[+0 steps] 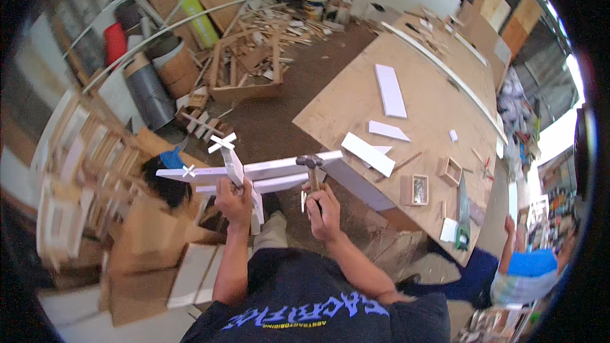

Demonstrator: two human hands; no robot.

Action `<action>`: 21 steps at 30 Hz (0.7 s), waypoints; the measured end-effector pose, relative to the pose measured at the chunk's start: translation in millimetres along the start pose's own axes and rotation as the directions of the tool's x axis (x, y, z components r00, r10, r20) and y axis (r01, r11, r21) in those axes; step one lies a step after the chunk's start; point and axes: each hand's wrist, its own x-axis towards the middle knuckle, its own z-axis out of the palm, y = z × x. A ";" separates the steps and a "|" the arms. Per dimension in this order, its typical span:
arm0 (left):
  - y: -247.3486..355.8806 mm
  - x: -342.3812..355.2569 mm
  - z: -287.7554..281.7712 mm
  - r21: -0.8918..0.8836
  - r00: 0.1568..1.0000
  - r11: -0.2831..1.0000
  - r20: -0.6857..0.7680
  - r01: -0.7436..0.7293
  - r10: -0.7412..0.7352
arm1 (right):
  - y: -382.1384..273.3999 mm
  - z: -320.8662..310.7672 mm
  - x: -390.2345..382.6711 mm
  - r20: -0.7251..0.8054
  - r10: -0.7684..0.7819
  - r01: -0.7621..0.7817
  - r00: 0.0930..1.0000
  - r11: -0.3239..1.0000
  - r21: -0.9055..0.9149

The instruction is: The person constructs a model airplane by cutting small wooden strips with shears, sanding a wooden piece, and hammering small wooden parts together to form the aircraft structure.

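Observation:
My left hand [232, 201] grips a white wooden frame [267, 170] made of long painted slats with short cross pieces, held out in front of me above the floor. My right hand [324, 209] is closed around the wooden handle of a hammer [311, 165]. The hammer's metal head rests against the frame's upper slat, near where the frame meets the corner of the plywood workbench [343, 98].
White boards [389, 91], small wooden boxes [418, 189] and a handsaw [462, 206] lie on the workbench. Another person in a blue and white top [524, 273] crouches at lower right. Scrap wood [260, 51], barrels [149, 86] and stacked white frames [76, 171] fill the left.

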 end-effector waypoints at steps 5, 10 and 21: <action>-15.2 117.4 100.1 -0.158 0.998 0.986 0.029 -0.049 0.054 | 45.8 19.1 103.5 -0.053 -0.040 0.034 0.998 0.993 -0.113; -30.5 224.5 208.0 -0.116 0.965 0.980 0.189 -0.162 0.182 | 80.2 24.5 188.4 -0.151 0.035 -0.072 0.988 0.967 -0.243; -21.6 336.3 469.7 -0.300 0.819 0.942 0.495 -0.152 0.290 | 235.8 55.5 330.2 -0.645 0.206 -0.370 0.736 0.920 -0.129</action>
